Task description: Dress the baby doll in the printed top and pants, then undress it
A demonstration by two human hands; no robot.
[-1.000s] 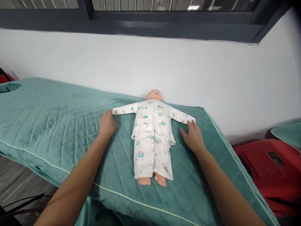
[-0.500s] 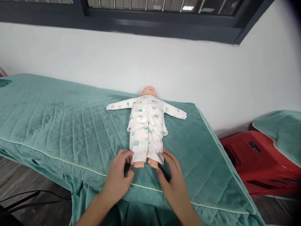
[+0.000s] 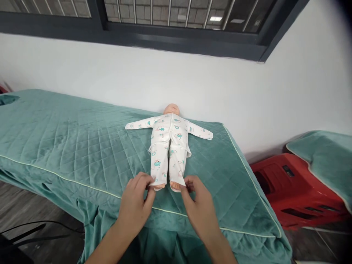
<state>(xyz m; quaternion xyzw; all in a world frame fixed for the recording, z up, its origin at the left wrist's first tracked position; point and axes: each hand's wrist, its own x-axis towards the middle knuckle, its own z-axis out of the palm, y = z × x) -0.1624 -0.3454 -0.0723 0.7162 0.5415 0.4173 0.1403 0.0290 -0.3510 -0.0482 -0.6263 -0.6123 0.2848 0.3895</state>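
Note:
A baby doll [image 3: 171, 109] lies on its back with its head toward the wall, wearing a white printed jacket [image 3: 170, 128] and matching trousers [image 3: 158, 163]. Its arms stretch out sideways inside the long sleeves. My left hand [image 3: 137, 198] pinches the outer edge of one trouser cuff, at the left foot in view. On the other side, my right hand [image 3: 198, 205] pinches the outer edge of the other cuff between thumb and fingers. The doll's toes show at both leg openings.
A green quilted cover [image 3: 96, 146] lies over the bed under the doll. White wall [image 3: 220, 88] and a dark-framed barred window [image 3: 181, 38] stand behind. To the right is a red plastic object [image 3: 297, 187] with a green cloth [image 3: 327, 157] on top. Black cables run at lower left.
Both hands have closed on the trouser cuffs. The trouser legs now lie apart with a gap between them and look straighter and narrower. The view has shifted slightly.

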